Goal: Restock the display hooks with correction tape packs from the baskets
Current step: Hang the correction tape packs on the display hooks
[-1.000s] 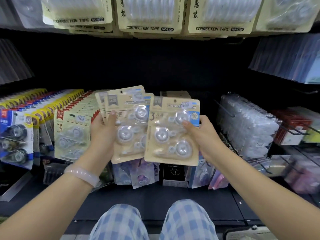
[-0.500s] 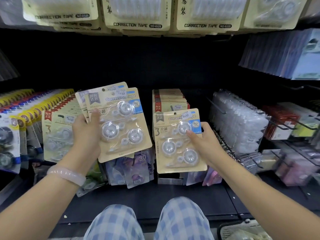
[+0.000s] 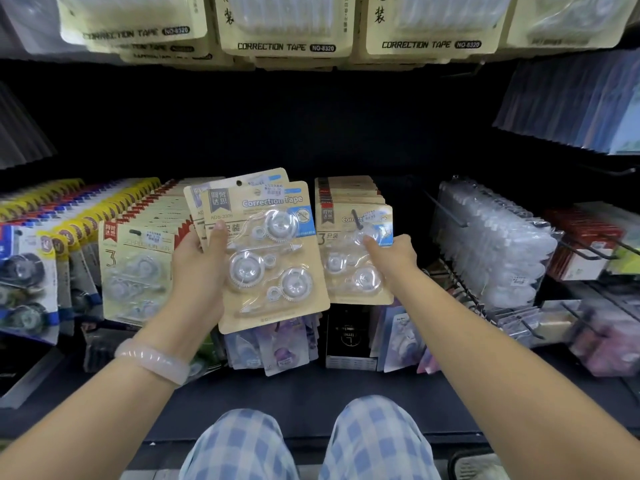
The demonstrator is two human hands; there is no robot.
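Gripping spare packs, left hand; right hand pinching hooked pack above dark shelf.

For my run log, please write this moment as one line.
left hand: holds beige correction tape packs | right hand: pushes one beige pack onto black hook

Dark shelf; black box, seemingly.

Left hand grips fanned packs; right hand pinches hooked pack.
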